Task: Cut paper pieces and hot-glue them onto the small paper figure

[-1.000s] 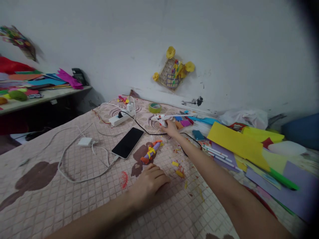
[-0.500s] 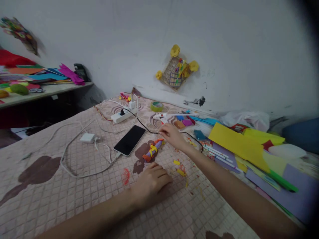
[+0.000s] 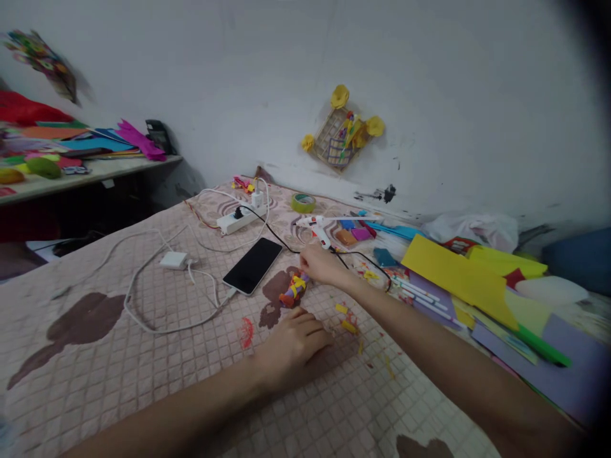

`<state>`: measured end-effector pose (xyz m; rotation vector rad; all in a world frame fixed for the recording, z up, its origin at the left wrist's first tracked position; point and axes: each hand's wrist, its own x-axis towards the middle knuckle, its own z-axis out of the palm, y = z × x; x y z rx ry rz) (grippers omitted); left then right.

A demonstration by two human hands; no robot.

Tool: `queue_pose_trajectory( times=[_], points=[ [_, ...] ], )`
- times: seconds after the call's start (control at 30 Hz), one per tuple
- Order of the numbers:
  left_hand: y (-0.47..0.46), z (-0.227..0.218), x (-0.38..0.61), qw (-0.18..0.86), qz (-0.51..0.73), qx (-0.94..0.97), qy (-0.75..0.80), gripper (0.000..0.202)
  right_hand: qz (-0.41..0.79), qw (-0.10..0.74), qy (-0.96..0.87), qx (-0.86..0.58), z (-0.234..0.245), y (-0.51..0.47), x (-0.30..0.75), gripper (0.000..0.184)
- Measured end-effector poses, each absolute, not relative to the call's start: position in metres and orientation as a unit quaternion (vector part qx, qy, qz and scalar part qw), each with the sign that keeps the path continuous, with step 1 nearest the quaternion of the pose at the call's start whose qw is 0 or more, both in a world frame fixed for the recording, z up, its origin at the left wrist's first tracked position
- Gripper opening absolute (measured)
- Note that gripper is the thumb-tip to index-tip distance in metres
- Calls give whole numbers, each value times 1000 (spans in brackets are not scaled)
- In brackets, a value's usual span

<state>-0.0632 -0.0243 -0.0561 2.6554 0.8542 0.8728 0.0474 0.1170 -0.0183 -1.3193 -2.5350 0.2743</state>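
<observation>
My right hand (image 3: 319, 264) reaches across the bed, its fingers pinched on the upper end of a small craft figure (image 3: 292, 291) made of purple, orange and yellow foam. The figure lies on a brown patch of the sheet. My left hand (image 3: 292, 346) rests palm down on the checked bedsheet (image 3: 143, 375) just in front of the figure, fingers loosely stretched, holding nothing. A white glue gun (image 3: 316, 224) lies behind my right hand, its black cord running past my wrist.
A black phone (image 3: 252, 265) lies left of the figure, wired to a white charger (image 3: 174, 259) and a power strip (image 3: 237, 219). A tape roll (image 3: 303, 203) is near the wall. Coloured paper sheets (image 3: 453, 270) and pens (image 3: 420, 296) are piled at the right. Foam scraps (image 3: 344, 318) lie about.
My right hand let go of the glue gun, drew back toward me and closed on the craft figure's end. My left hand stayed put.
</observation>
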Motion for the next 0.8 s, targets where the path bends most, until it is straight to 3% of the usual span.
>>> queue_pose_trajectory(
  times=[0.3,0.47,0.53,0.67,0.8],
  points=[
    [-26,-56,-61,106,301,897,306,19,205,271,-838,-427,22,110,103,23],
    [-17,-55,-61,154,404,817,382,11,398,314,-758,-410,17,93,127,25],
    [-4,-53,-60,203,457,742,448,13,428,325,-737,-409,11,90,130,27],
    [30,-47,-53,384,518,582,495,42,467,341,-711,-399,4,86,129,32],
    [48,-40,-38,514,531,514,434,54,512,358,-681,-382,4,80,122,35]
  ],
)
